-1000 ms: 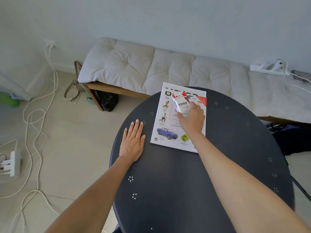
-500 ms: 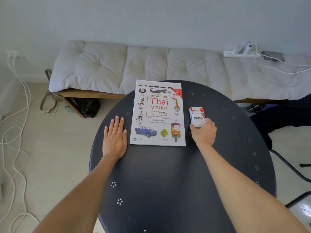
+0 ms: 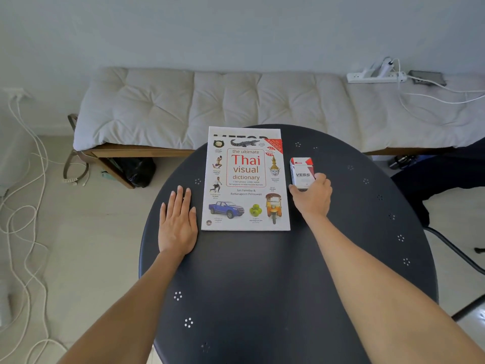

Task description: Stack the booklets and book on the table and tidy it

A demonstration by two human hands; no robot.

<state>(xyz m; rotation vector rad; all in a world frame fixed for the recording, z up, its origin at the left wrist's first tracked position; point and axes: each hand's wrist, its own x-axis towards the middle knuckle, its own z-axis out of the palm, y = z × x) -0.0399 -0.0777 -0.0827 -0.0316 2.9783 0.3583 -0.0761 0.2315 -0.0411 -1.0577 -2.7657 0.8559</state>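
A white book titled "the ultimate Thai visual dictionary" (image 3: 245, 185) lies flat near the far edge of the round dark table (image 3: 275, 271). Under it, the top strip of a white booklet (image 3: 244, 132) with black letters sticks out. To the book's right, a small red-and-white box marked VESS (image 3: 301, 172) rests on the table, with my right hand (image 3: 312, 197) gripping its near end. My left hand (image 3: 178, 222) lies flat, palm down, on the table just left of the book, fingers together and holding nothing.
A bench with a white tufted cushion (image 3: 210, 106) stands behind the table, with a power strip (image 3: 375, 76) and a phone (image 3: 427, 78) on its right end. White cables (image 3: 23, 206) trail over the floor at left. A dark chair (image 3: 446, 179) stands at right.
My right hand carried the VESS box off the book and set it on the table to the book's right. My view has swung so the book sits centred. My left hand stays flat.
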